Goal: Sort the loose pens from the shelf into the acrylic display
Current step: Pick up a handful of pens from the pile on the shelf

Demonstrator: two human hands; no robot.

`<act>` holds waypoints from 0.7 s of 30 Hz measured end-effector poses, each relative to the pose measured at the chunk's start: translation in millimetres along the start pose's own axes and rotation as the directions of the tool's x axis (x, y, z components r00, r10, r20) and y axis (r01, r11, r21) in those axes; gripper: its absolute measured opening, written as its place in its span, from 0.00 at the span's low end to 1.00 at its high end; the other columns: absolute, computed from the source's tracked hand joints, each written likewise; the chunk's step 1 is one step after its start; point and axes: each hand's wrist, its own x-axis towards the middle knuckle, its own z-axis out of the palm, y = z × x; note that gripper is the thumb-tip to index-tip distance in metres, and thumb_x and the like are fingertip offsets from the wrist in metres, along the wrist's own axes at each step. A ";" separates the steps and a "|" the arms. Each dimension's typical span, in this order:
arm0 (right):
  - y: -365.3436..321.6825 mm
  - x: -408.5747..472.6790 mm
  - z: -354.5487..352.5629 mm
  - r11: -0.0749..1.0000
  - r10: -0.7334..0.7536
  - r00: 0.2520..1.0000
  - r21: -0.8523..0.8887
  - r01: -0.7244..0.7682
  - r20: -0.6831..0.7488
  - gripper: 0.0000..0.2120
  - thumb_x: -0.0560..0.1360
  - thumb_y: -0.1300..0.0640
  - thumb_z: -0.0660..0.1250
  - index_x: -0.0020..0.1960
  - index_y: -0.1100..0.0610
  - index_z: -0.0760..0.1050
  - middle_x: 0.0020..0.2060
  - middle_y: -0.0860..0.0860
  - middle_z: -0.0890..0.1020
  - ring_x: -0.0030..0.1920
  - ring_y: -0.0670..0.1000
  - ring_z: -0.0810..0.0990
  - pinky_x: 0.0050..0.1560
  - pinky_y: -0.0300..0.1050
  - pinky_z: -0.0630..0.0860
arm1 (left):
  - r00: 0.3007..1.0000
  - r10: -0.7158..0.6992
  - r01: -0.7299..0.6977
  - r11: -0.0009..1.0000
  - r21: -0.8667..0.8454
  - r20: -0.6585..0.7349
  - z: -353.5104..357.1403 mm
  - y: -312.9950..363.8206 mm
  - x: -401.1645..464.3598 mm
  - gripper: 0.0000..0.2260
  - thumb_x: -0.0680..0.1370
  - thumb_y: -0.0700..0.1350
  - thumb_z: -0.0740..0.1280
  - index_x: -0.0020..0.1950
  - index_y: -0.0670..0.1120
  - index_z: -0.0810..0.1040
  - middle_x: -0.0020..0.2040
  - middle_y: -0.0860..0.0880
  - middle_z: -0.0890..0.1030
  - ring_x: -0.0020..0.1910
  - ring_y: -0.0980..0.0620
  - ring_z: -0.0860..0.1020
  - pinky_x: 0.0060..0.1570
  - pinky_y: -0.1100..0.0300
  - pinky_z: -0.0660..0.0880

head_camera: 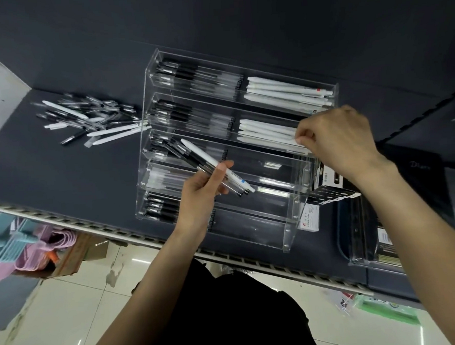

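Observation:
A clear acrylic display point(298, 216) with stepped tiers stands on the dark shelf point(61, 177). Its left compartments hold black and clear pens; the upper right ones hold white pens point(282, 89). My left hand point(203, 192) grips a small bundle of pens point(207, 160), one white and the others black and clear, above the middle tiers. My right hand point(336, 139) pinches the end of a white pen point(269, 132) lying in the second tier's right compartment. A pile of loose pens point(92, 119) lies on the shelf left of the display.
Black boxes and a paper-clip pack point(310, 219) sit right of the display, beside another clear holder point(368, 233). The shelf's metal front edge point(91, 227) runs below. A cardboard box with pastel hangers point(25, 246) stands on the tiled floor at left.

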 end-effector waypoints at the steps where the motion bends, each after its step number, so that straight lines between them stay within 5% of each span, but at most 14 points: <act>1: -2.8 1.5 -0.9 0.999 0.009 1.000 -0.040 -0.008 0.017 0.06 0.78 0.54 0.64 0.49 0.52 0.81 0.46 0.52 0.84 0.50 0.57 0.79 0.58 0.48 0.67 | 1.000 0.002 -0.002 1.000 -0.004 0.006 0.3 -0.5 -0.4 0.13 0.72 0.55 0.66 0.49 0.49 0.83 0.53 0.39 0.81 0.35 0.55 0.74 0.53 0.56 0.70; 5: -9.8 2.3 -1.0 0.986 0.019 1.000 -0.163 -0.017 0.013 0.06 0.77 0.60 0.65 0.48 0.53 0.80 0.44 0.53 0.83 0.49 0.59 0.78 0.49 0.47 0.70 | 1.000 0.008 -0.008 1.000 -0.007 0.011 3.4 -0.8 -0.1 0.10 0.74 0.52 0.66 0.48 0.49 0.83 0.55 0.37 0.80 0.35 0.56 0.75 0.48 0.60 0.73; 9: -25.5 -20.0 -8.9 0.967 -0.007 0.986 0.249 0.049 -0.165 0.03 0.75 0.55 0.69 0.45 0.53 0.80 0.40 0.48 0.83 0.41 0.51 0.81 0.42 0.42 0.73 | 0.999 0.020 -0.020 1.000 0.004 0.046 8.2 3.6 -0.1 0.11 0.74 0.52 0.65 0.51 0.50 0.83 0.48 0.40 0.80 0.37 0.56 0.75 0.48 0.61 0.74; 12: -51.0 -40.0 -3.6 0.824 -0.025 1.000 0.567 0.018 0.003 0.08 0.71 0.50 0.72 0.49 0.50 0.80 0.39 0.42 0.82 0.39 0.40 0.80 0.43 0.34 0.76 | 0.998 0.034 -0.035 0.999 0.018 0.062 13.9 4.9 -1.3 0.12 0.75 0.50 0.65 0.53 0.48 0.83 0.47 0.43 0.79 0.40 0.54 0.76 0.46 0.62 0.75; 16: -61.1 -48.5 13.2 0.737 0.021 0.997 0.673 -0.066 0.074 0.10 0.69 0.52 0.74 0.49 0.50 0.78 0.36 0.37 0.79 0.38 0.35 0.78 0.39 0.26 0.71 | 0.995 0.052 -0.052 0.999 0.004 0.090 18.2 3.9 -3.1 0.12 0.76 0.49 0.65 0.54 0.46 0.82 0.47 0.45 0.82 0.44 0.52 0.78 0.43 0.63 0.75; 21: -55.3 -50.3 14.2 0.730 -0.023 0.994 0.681 -0.058 0.110 0.12 0.68 0.55 0.76 0.48 0.49 0.77 0.37 0.40 0.78 0.39 0.39 0.77 0.39 0.29 0.71 | 0.990 0.071 -0.066 0.997 -0.039 0.120 24.3 3.1 -7.1 0.13 0.75 0.49 0.65 0.55 0.46 0.82 0.44 0.46 0.82 0.41 0.55 0.77 0.42 0.67 0.75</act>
